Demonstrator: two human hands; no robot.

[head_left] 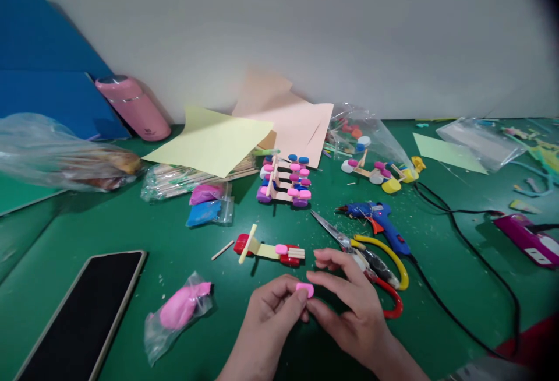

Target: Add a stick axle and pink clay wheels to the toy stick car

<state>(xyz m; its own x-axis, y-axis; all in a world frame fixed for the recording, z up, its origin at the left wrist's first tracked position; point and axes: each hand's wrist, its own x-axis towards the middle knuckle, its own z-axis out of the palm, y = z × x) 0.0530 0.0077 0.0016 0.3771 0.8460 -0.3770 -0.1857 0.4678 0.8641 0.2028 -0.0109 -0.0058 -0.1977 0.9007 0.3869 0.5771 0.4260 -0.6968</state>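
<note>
Between the thumb and fingers of my left hand (pixel 276 318) is a small rounded piece of pink modelling clay (pixel 305 290). My right hand (pixel 349 305) is close beside it, fingers spread and curved; its thumb is near the clay, and I cannot tell whether it touches. Just beyond my hands lies a small craft-stick vehicle (pixel 267 250) with red wheels, a crossbar and a pink pad. A short wooden stick (pixel 222 250) lies to its left. An open plastic bag of pink clay (pixel 180 306) rests left of my hands.
Scissors (pixel 334 229) and a blue hot glue gun (pixel 375 218) with its cord lie at right. Several finished vehicles (pixel 286 182) stand behind. A phone (pixel 82 317) lies at left; a pink bottle (pixel 135 107), bagged sticks (pixel 192 180) and paper (pixel 209 136) are at the back.
</note>
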